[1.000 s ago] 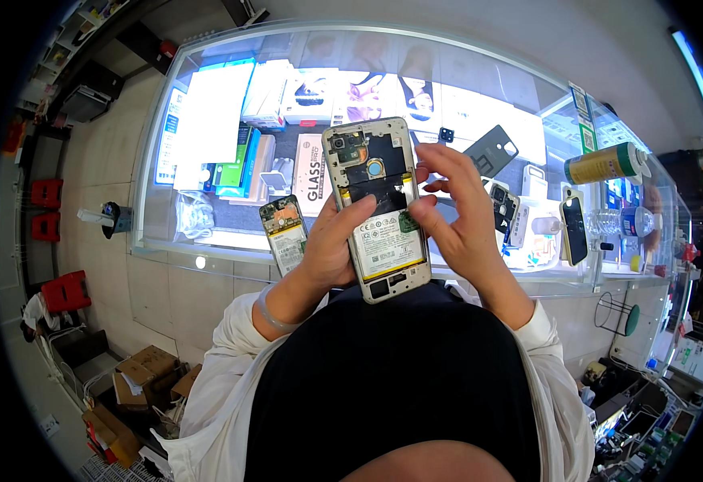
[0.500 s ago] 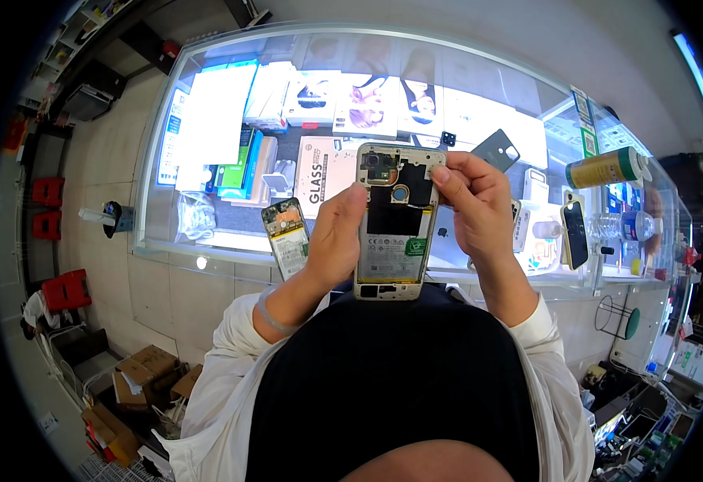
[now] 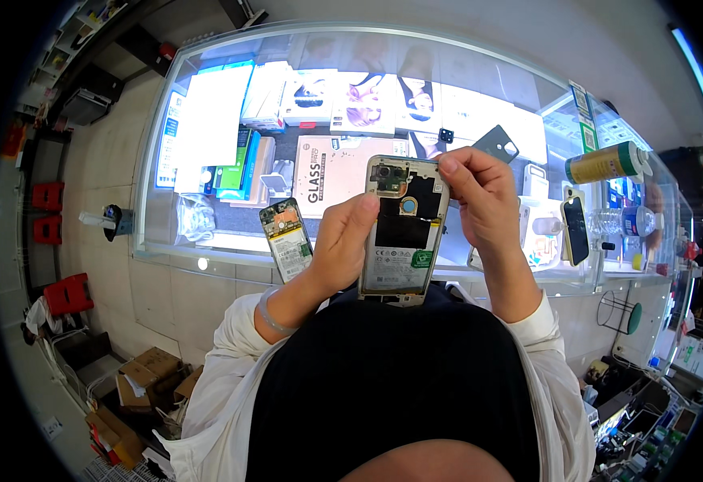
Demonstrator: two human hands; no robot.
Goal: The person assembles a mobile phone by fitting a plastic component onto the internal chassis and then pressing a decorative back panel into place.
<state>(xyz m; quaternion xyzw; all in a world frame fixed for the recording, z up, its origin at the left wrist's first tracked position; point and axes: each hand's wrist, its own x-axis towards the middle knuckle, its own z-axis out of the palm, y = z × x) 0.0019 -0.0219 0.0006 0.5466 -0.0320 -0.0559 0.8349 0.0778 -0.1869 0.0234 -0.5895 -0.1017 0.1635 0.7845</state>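
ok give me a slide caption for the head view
Left hand and right hand holding an opened phone, its battery showing, at a lit glass counter.

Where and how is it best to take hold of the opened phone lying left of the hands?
Grip the opened phone by its two long edges, probably best from above and its left: it lies with its battery uncovered and facing up, and the left hand is near its right edge.

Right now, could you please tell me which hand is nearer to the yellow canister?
The right hand is nearer: it pinches the top right corner of the opened phone, left of the yellow canister. The left hand is farther left, at the phone's left edge.
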